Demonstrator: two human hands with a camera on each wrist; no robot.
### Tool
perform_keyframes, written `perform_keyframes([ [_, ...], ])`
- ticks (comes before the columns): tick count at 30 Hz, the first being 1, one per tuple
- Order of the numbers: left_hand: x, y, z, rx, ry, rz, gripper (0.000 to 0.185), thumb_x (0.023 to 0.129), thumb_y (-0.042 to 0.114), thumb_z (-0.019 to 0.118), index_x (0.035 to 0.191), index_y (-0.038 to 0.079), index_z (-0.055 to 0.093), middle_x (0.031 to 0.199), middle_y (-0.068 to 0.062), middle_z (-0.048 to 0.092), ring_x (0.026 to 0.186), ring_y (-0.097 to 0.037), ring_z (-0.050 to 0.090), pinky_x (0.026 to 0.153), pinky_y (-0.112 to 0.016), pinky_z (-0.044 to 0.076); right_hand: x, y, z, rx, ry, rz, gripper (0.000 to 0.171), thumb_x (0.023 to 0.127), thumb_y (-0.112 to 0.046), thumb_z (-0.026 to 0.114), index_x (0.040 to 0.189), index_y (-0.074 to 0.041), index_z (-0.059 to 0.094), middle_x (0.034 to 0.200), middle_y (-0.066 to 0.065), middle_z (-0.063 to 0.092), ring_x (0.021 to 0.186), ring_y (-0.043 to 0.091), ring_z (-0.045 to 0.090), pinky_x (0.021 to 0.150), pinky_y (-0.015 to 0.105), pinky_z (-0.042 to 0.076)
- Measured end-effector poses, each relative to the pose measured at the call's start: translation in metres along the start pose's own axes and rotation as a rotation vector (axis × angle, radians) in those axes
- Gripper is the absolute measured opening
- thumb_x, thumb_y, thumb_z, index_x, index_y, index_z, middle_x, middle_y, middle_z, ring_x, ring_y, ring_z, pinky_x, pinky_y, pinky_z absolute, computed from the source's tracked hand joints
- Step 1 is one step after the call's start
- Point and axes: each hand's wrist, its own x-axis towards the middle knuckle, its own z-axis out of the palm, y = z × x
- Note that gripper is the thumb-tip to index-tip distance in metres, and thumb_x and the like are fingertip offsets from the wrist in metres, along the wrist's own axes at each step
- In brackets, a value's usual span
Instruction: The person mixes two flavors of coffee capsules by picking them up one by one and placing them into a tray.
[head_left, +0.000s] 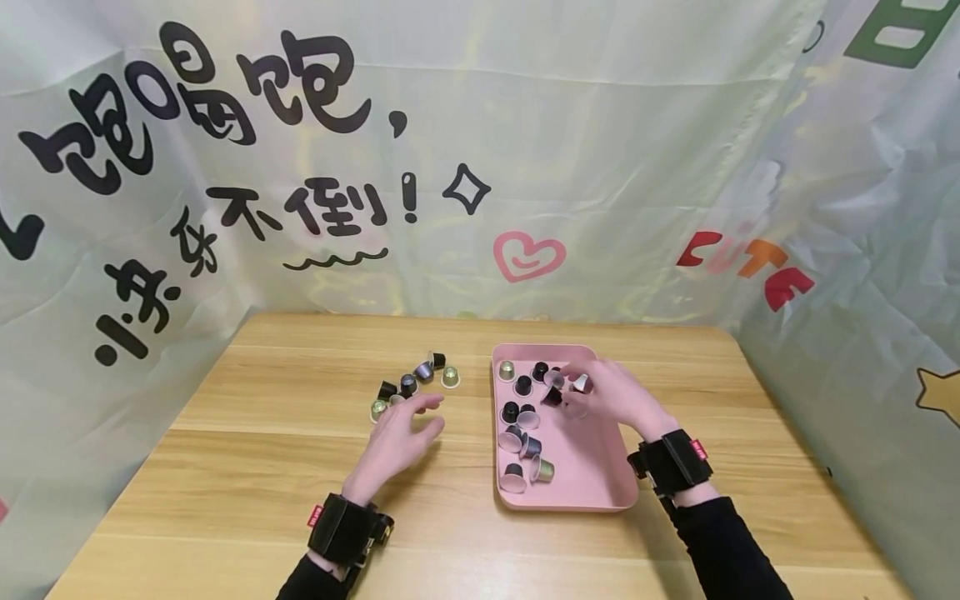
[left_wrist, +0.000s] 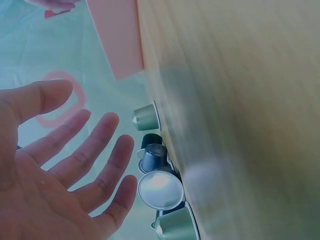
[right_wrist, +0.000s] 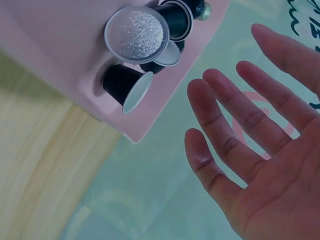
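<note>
My left hand (head_left: 397, 442) hovers with fingers spread and slightly bent, right beside a loose cluster of coffee capsules on the table. The left wrist view shows its palm holding nothing, near a green capsule (left_wrist: 146, 118) and a capsule with its silver lid (left_wrist: 161, 191) facing the camera. Over the far right part of the pink tray (head_left: 600, 483) is my right hand (head_left: 615, 396). Its fingers are spread and hold nothing in the right wrist view, beside a dark capsule (right_wrist: 120, 84) on its side and another with a foil lid (right_wrist: 137, 35).
Several black, purple and green capsules lie scattered in the tray, mostly along its left side, including a green one (head_left: 542, 469) near the front. Behind the wooden table (head_left: 247, 467) hangs a printed cloth (head_left: 420, 283), with more cloth at both sides.
</note>
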Motion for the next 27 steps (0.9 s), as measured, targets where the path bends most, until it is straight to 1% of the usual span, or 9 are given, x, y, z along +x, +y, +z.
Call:
perform_keyframes([
  [5, 0.001, 0.000, 0.000, 0.000, 0.005, 0.012, 0.044, 0.093, 0.021, 0.067, 0.136, 0.010, 0.060, 0.134, -0.013, 0.067, 0.124, -0.035, 0.060, 0.105, -0.062, 0.045, -0.006, 0.001, 0.002, 0.025, 0.039, -0.007, 0.032, 0.090, -0.013, 0.073, 0.120, -0.004, 0.069, 0.114, 0.021, 0.073, 0.081, 0.020, 0.068, 0.069, 0.031, 0.055],
  [11, 0.004, 0.001, -0.001, 0.024, 0.011, 0.040, 0.046, 0.094, 0.022, 0.067, 0.138, 0.010, 0.058, 0.136, -0.013, 0.065, 0.124, -0.035, 0.060, 0.104, -0.062, 0.046, -0.016, 0.003, 0.003, 0.066, 0.111, -0.011, 0.036, 0.089, -0.009, 0.074, 0.122, 0.000, 0.068, 0.110, 0.020, 0.074, 0.078, 0.014, 0.065, 0.069, 0.024, 0.050],
  [13, 0.005, 0.002, -0.001, 0.032, 0.012, 0.045, 0.046, 0.094, 0.022, 0.067, 0.138, 0.010, 0.058, 0.136, -0.014, 0.065, 0.124, -0.035, 0.060, 0.104, -0.061, 0.046, -0.020, 0.003, 0.003, 0.088, 0.130, -0.010, 0.037, 0.088, -0.007, 0.073, 0.124, 0.002, 0.067, 0.111, 0.020, 0.073, 0.078, 0.014, 0.064, 0.067, 0.022, 0.049],
  [17, 0.008, 0.005, -0.002, 0.051, 0.014, 0.054, 0.047, 0.093, 0.022, 0.067, 0.138, 0.010, 0.058, 0.136, -0.014, 0.065, 0.123, -0.035, 0.061, 0.103, -0.060, 0.048, -0.027, 0.003, 0.006, 0.124, 0.151, 0.011, 0.039, 0.089, -0.009, 0.073, 0.125, 0.003, 0.065, 0.109, 0.019, 0.074, 0.080, 0.014, 0.063, 0.065, 0.020, 0.048],
  [19, 0.010, 0.006, -0.003, 0.060, 0.013, 0.051, 0.048, 0.093, 0.022, 0.068, 0.138, 0.011, 0.058, 0.137, -0.014, 0.064, 0.124, -0.035, 0.061, 0.103, -0.059, 0.049, -0.030, 0.002, 0.008, 0.140, 0.157, 0.023, 0.039, 0.090, -0.012, 0.073, 0.125, 0.002, 0.066, 0.107, 0.018, 0.074, 0.081, 0.015, 0.063, 0.065, 0.019, 0.049],
  [23, 0.013, 0.007, -0.003, 0.090, 0.013, 0.068, 0.048, 0.092, 0.022, 0.068, 0.139, 0.011, 0.058, 0.136, -0.014, 0.065, 0.121, -0.035, 0.062, 0.100, -0.058, 0.050, -0.033, 0.004, 0.013, 0.154, 0.177, 0.031, 0.037, 0.090, -0.012, 0.073, 0.124, -0.001, 0.067, 0.108, 0.016, 0.074, 0.085, 0.016, 0.064, 0.069, 0.021, 0.051],
  [27, 0.018, 0.009, -0.004, 0.133, 0.025, 0.100, 0.049, 0.092, 0.021, 0.069, 0.139, 0.011, 0.058, 0.136, -0.016, 0.065, 0.122, -0.036, 0.062, 0.101, -0.058, 0.050, -0.035, 0.005, 0.015, 0.150, 0.201, 0.030, 0.036, 0.089, -0.013, 0.073, 0.123, -0.003, 0.068, 0.104, 0.013, 0.075, 0.086, 0.016, 0.065, 0.072, 0.023, 0.052],
])
